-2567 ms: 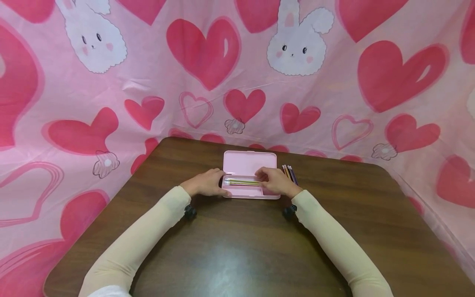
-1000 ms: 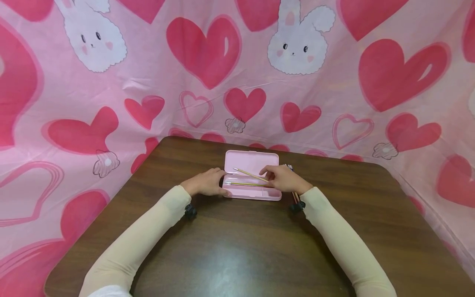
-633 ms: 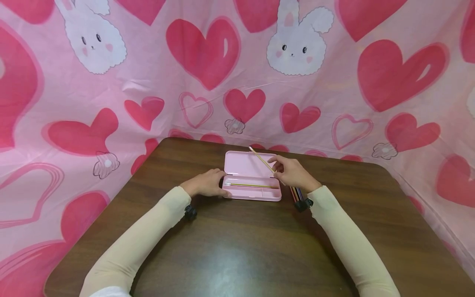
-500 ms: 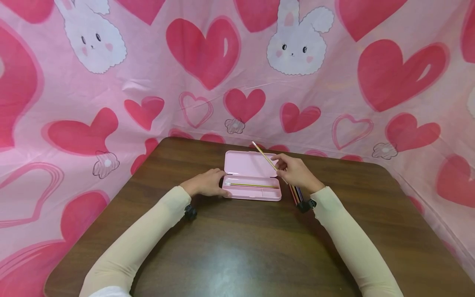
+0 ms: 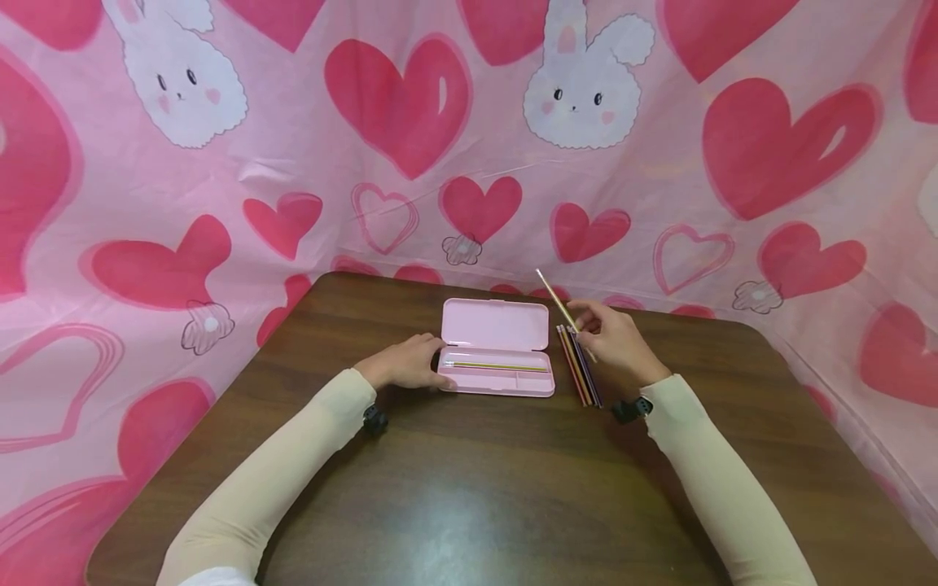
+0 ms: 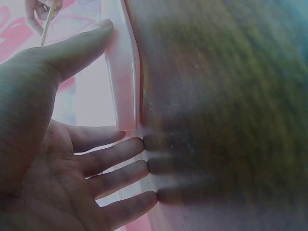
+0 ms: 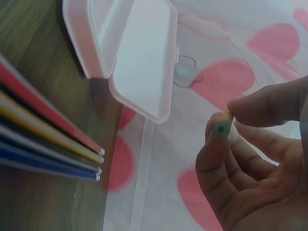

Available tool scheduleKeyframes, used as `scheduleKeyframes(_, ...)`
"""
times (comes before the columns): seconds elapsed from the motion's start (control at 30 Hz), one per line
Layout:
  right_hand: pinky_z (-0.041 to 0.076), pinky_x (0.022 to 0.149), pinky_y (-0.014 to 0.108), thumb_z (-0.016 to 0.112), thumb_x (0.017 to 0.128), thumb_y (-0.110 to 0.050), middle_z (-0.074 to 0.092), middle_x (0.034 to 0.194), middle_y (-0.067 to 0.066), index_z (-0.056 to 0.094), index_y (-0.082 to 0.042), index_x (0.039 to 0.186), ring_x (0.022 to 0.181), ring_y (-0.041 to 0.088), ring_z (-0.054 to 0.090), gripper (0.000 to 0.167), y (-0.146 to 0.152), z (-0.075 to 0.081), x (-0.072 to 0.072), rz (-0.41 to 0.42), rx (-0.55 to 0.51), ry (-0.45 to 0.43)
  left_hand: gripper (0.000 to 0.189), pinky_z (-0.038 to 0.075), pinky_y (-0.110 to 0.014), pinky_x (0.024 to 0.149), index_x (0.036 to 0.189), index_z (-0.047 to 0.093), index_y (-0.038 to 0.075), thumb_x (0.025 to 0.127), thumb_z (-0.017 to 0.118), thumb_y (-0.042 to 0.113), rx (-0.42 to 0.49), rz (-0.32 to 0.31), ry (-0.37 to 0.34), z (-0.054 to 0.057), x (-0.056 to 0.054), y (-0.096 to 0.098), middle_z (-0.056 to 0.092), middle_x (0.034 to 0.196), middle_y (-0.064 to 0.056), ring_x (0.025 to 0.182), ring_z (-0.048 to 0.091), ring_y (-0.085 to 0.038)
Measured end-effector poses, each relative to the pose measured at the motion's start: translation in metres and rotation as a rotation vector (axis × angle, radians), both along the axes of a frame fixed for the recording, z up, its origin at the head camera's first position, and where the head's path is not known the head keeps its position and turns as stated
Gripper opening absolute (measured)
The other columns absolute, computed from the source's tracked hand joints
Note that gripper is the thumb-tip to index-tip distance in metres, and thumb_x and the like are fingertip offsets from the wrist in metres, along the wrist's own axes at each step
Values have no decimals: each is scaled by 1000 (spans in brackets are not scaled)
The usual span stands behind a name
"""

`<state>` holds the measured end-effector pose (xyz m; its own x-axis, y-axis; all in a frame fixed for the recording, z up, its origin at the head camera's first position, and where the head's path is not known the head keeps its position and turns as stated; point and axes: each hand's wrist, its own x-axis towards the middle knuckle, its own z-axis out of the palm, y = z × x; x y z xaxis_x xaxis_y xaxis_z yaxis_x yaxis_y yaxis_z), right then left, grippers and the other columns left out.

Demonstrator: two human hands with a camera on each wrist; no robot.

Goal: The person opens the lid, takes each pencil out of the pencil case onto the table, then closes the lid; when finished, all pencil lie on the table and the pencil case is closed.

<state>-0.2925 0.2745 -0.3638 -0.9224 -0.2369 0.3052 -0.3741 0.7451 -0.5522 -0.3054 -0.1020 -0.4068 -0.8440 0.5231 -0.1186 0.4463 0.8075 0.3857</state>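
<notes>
A pink pencil case (image 5: pixel 494 325) lies open on the table with its lid tilted back. Inside, a yellow-green striped pencil (image 5: pixel 498 367) stretches along the long compartment. My left hand (image 5: pixel 410 362) touches the case's left end; the left wrist view has the thumb on the rim (image 6: pixel 122 72) and the fingers fairly straight, tips at the table. Right of the case, my right hand (image 5: pixel 614 338) pinches a yellowish pencil (image 5: pixel 554 299) in the air, slanting up and left. The right wrist view faces that pencil's end (image 7: pixel 222 126) between thumb and fingers.
Several pencils (image 5: pixel 576 368), red, yellow and dark blue among them, lie side by side on the brown wooden table (image 5: pixel 469 472), just right of the case. A pink cloth (image 5: pixel 498 155) with hearts and rabbits hangs behind the table.
My right hand has lifted a pencil out of the case and carried it right, above the loose pencils. One pencil stays in the long compartment. My left hand keeps its place.
</notes>
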Motion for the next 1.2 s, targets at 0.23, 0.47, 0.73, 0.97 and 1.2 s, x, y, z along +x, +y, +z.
scheduleKeyframes(0.23, 53, 67, 21, 69, 90, -6, 68, 97, 12, 57, -12, 138, 88, 22, 68, 50, 14, -1, 1, -26, -10, 3, 93, 44, -54, 112, 149, 46, 10, 81, 74, 66, -2, 1, -2, 1, 0, 0, 53, 143, -12, 128, 52, -26)
scheduleKeyframes(0.47, 55, 65, 22, 69, 89, -6, 67, 96, 10, 57, -11, 139, 83, 15, 67, 51, 26, -3, 4, -54, -14, -4, 92, 44, -54, 112, 149, 46, 10, 81, 74, 64, 6, 2, -8, 1, 1, 0, 53, 144, -12, 128, 52, -27)
scheduleKeyframes(0.73, 57, 60, 24, 70, 89, -5, 67, 100, 15, 55, -9, 138, 79, 5, 64, 51, 38, -1, 9, -77, -51, -30, 91, 45, -53, 112, 149, 47, 9, 81, 74, 63, 5, 3, -4, 1, 2, 0, 54, 141, -12, 125, 53, -26)
scheduleKeyframes(0.97, 58, 59, 25, 71, 90, -5, 67, 101, 17, 54, -9, 140, 81, 12, 65, 53, 43, -1, 12, -85, -42, -45, 93, 45, -53, 112, 149, 46, 9, 80, 74, 65, -4, 6, 0, 0, 1, 0, 53, 143, -12, 128, 52, -27)
scheduleKeyframes(1.2, 58, 61, 29, 65, 90, -3, 67, 96, 15, 50, -3, 139, 74, 17, 66, 51, 45, -9, 8, -65, 61, -144, 93, 45, -53, 112, 149, 46, 9, 81, 73, 66, -2, -2, 2, 1, 1, -1, 53, 144, -12, 129, 52, -27)
